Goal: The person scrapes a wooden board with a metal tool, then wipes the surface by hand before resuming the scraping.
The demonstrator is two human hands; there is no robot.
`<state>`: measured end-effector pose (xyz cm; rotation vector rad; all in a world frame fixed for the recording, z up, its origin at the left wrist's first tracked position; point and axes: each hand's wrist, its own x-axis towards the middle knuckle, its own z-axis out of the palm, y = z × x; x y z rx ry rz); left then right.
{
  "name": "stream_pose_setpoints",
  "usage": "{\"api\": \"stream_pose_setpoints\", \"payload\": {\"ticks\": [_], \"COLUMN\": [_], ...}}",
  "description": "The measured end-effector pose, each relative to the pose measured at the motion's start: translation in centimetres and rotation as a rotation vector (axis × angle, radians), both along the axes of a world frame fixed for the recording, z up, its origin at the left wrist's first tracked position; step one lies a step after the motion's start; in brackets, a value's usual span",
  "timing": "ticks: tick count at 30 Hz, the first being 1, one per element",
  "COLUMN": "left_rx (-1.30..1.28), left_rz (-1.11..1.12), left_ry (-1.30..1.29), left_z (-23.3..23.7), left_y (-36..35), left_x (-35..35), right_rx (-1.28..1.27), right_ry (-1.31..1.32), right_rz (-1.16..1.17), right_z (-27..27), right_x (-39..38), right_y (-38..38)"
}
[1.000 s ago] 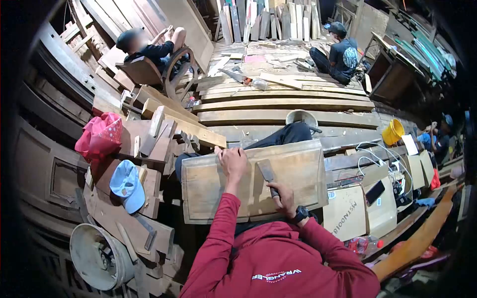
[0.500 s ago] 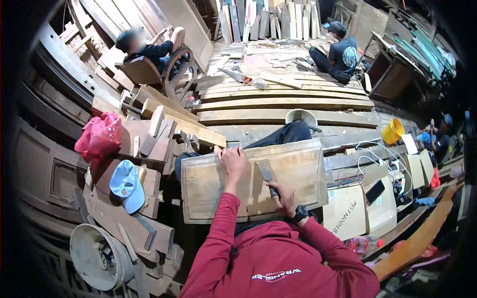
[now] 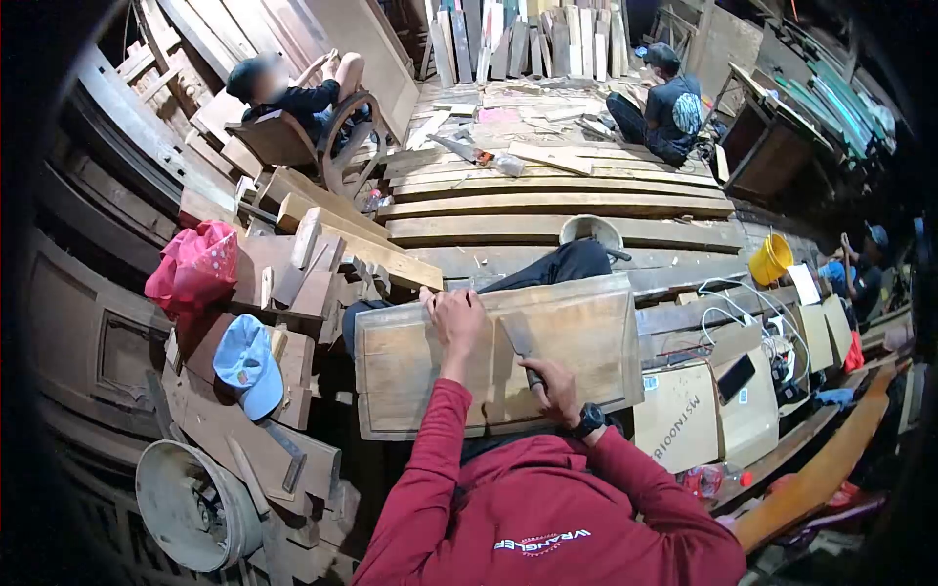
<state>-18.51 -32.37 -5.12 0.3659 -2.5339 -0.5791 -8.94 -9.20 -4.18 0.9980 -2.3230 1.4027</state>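
A wooden panel (image 3: 586, 337) with a bevelled border lies across my lap. My left hand (image 3: 456, 320) grips its far edge, fingers curled over the rim left of the middle. In my right hand (image 3: 555, 393) is a putty knife (image 3: 518, 337), held by its dark handle. Its flat blade points up and left, close over the panel's face, to the right of my left hand. A dark watch (image 3: 590, 420) sits on my right wrist.
Left of me are a blue cap (image 3: 248, 363), a pink bag (image 3: 198, 266), a metal square (image 3: 285, 459) and a bucket (image 3: 200, 503). Cardboard (image 3: 674, 410) bearing a phone (image 3: 735, 377) lies to the right. Long planks (image 3: 557, 203) stretch ahead; a person (image 3: 667, 105) sits beyond them.
The putty knife's blade has shifted slightly left and turned more edge-on, with a small leftward move of my right hand. My left hand stays on the panel's edge.
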Motion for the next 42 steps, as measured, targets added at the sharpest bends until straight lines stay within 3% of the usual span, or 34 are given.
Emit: {"api": "stream_pose_setpoints", "payload": {"ticks": [3,11,14,18,19,23,27,32,38,39,42], "left_rx": [-0.041,-0.066,-0.026,-0.01,-0.001,0.002,-0.024,-0.02,-0.008,-0.033,0.008], "left_rz": [0.015,0.018,0.019,0.002,0.002,0.0,-0.001,0.015,0.017,0.024,0.008], "left_ry": [0.006,-0.06,-0.122,-0.005,-0.029,-0.067,-0.055,-0.024,-0.079,-0.046,-0.044], "left_z": [0.7,0.6,1.2,0.7,0.6,1.2,0.5,0.6,0.2,0.3,0.4], "left_y": [0.3,0.2,0.5,0.3,0.2,0.5,0.1,0.3,0.2,0.3,0.1], "left_x": [0.9,0.8,0.7,0.7,0.8,0.8,0.8,0.2,0.5,0.6,0.5], "right_rx": [0.039,0.073,-0.032,-0.028,0.094,-0.048,0.135,0.024,0.025,-0.077,0.016], "right_ry": [-0.127,-0.043,-0.015,-0.048,-0.113,0.017,-0.152,-0.027,-0.153,-0.03,-0.11], "right_rz": [0.048,0.05,-0.009,0.02,0.009,-0.015,0.087,0.02,-0.007,0.002,0.014], "right_z": [0.5,-0.8,-0.7,-1.0,-0.2,0.0,-0.3,0.0,1.1,0.7,0.3], "right_x": [0.6,0.6,0.0,0.3,0.6,-0.2,0.4,-0.3,0.4,0.0,0.6], "right_y": [0.1,0.3,-0.8,0.1,0.1,-0.1,0.5,0.2,-0.1,-0.2,0.0]}}
